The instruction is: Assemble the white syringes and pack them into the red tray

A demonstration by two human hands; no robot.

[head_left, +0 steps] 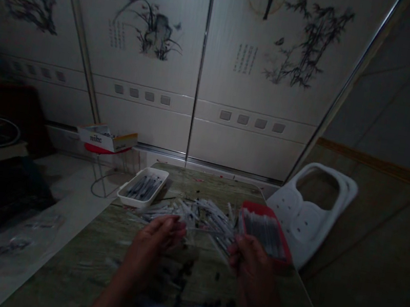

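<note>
My left hand [161, 234] is closed in a pinch above the table. Something small and dark shows at its fingertips, too dim to name. My right hand [249, 254] is closed too, pinching the end of a thin pale tube [211, 232] that reaches left toward my other hand. Just beyond both hands lies a loose heap of clear pen barrels [210, 215]. Beside my right hand, a red basket [288, 239] holds many similar barrels in a row. Farther off on the left, a white tray [164, 181] contains dark-cored pens.
Small black pieces [183, 274] are scattered on the wooden-patterned table [84, 253] near me. A white folding chair [306, 216] leans by the right edge. Beyond the left edge, a stool [108, 151] carries an open box [94, 137]. Sliding cabinet doors [155, 73] stand behind.
</note>
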